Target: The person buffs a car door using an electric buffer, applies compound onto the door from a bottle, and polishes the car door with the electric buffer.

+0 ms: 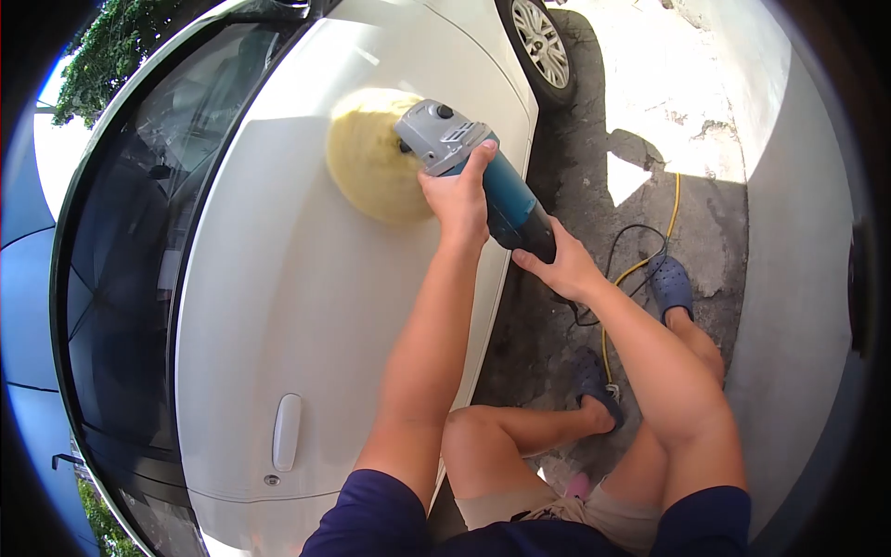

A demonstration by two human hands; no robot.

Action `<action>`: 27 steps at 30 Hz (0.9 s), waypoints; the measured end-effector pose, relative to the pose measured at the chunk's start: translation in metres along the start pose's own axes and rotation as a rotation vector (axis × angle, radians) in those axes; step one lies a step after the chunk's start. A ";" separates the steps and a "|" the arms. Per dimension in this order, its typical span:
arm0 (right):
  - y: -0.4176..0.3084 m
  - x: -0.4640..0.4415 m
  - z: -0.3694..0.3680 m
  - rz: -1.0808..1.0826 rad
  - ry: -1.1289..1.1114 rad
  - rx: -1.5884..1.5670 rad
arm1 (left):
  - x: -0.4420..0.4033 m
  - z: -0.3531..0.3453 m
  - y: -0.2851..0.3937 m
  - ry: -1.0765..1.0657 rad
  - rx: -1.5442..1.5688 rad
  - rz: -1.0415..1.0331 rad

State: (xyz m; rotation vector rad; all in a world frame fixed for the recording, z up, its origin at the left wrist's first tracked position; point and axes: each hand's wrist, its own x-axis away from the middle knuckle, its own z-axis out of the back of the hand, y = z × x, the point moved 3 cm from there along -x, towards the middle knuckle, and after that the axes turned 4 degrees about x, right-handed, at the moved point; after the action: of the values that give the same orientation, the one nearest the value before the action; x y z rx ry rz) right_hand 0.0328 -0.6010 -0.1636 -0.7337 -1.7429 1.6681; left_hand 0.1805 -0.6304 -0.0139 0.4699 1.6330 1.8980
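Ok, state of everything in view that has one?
Left hand: gripping polisher, head end
Right hand: gripping its rear end
Polisher: held over door, likely running
Pad: blurred, apparently spinning
Door: closed
Door handle: not pulled
Black cord: looped
Yellow cord: on ground

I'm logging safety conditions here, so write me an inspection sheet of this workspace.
Surface: white car panel, partly sunlit; no damage discernible.
Job's things: teal-and-grey power tool with blurred yellow pad at the panel; contact can't be confirmed.
Clutter: small pink item between the legs, too little visible to name.
Grips: left hand closed on the tool's front, right hand around its rear.
Cables: yellow cord and black cord on the ground near the clogs.
Surroundings: rough ground, wheel, grey wall.
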 end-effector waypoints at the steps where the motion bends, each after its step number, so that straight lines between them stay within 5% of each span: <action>1: 0.001 -0.008 0.000 0.001 0.060 -0.030 | -0.017 -0.011 -0.001 -0.002 -0.035 0.026; 9: -0.037 -0.057 0.015 -0.190 0.084 -0.170 | -0.090 -0.074 0.005 0.147 -0.556 0.148; 27: -0.035 -0.039 -0.004 -0.084 0.098 -0.066 | -0.065 -0.047 0.025 0.082 -0.611 0.112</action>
State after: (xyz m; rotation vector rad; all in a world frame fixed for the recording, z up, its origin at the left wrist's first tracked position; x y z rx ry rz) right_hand 0.0621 -0.6300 -0.1306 -0.7486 -1.7429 1.5003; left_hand 0.1967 -0.7098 0.0089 0.2291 1.0013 2.3884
